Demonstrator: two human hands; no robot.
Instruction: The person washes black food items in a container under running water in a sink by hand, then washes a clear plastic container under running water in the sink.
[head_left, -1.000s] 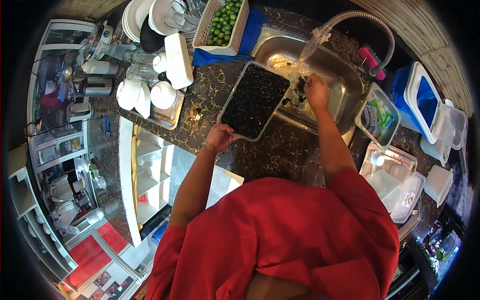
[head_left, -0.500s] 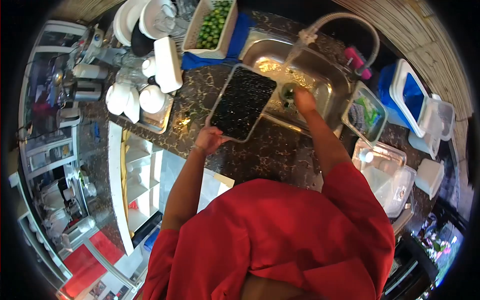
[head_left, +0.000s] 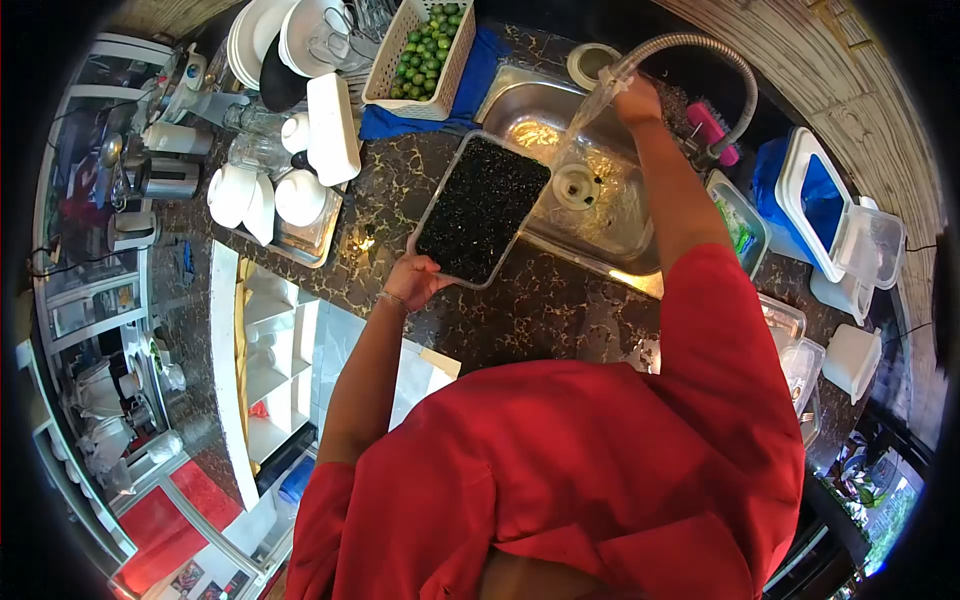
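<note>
My left hand [head_left: 415,281] grips the lower left corner of a clear rectangular container [head_left: 437,204], fingers on its rim. The container is spread with small dark, wet-looking pieces [head_left: 485,205] and rests tilted beside the sink. My right hand [head_left: 638,102] is raised behind the running faucet [head_left: 606,84], its fingers closed and partly hidden by it. At those fingertips shows a round, pale-rimmed cup that looks like a sink strainer [head_left: 588,52]. Water falls into the steel sink [head_left: 628,215], where the round drain [head_left: 577,187] is uncovered with dark bits around it.
A basket of green limes [head_left: 425,60] stands on a blue cloth [head_left: 395,122] behind the container. White dishes [head_left: 300,198] and a tray crowd the left counter. To the right are a pink sponge holder [head_left: 712,130], a steel pan [head_left: 755,235] and lidded plastic tubs [head_left: 850,360].
My right hand has moved from the drain up and back to the faucet, with the round strainer-like cup. The drain now shows. My left hand stays on the container.
</note>
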